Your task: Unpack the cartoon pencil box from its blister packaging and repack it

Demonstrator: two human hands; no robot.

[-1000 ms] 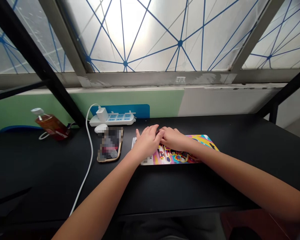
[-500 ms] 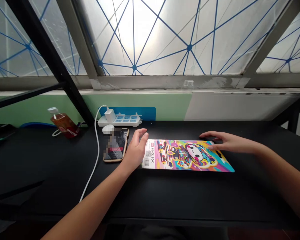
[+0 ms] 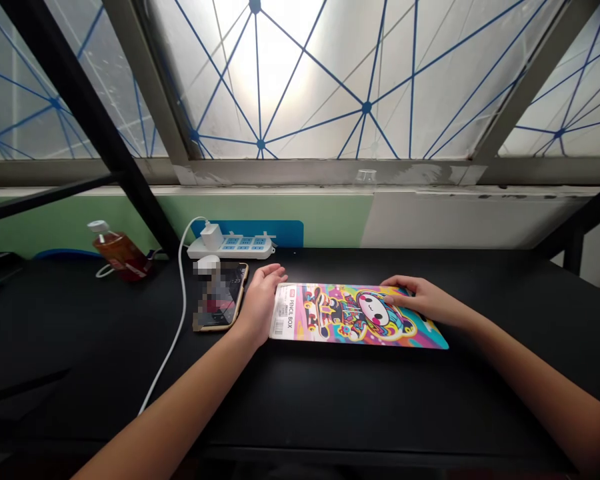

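A flat pencil box (image 3: 350, 315) with a bright cartoon print and a "PENCIL BOX" label lies on the black desk (image 3: 340, 400). My right hand (image 3: 417, 299) rests on its right half, fingers toward the far edge, without visibly gripping it. My left hand (image 3: 260, 300) lies beside the box's left end, fingers spread and nothing in them. Just left of that hand is a smartphone (image 3: 219, 297) in a gold-edged case, its screen blurred.
Behind the phone stands a white power strip (image 3: 230, 248) with a charger plugged in. Its white cable (image 3: 182, 320) runs toward me across the desk. A small white round object (image 3: 208, 265) sits near the phone. A bottle of amber drink (image 3: 120, 255) lies at the far left.
My hands have moved apart from above the box, uncovering its print. My right hand has come down onto the box, and my left hand stays near its left end.
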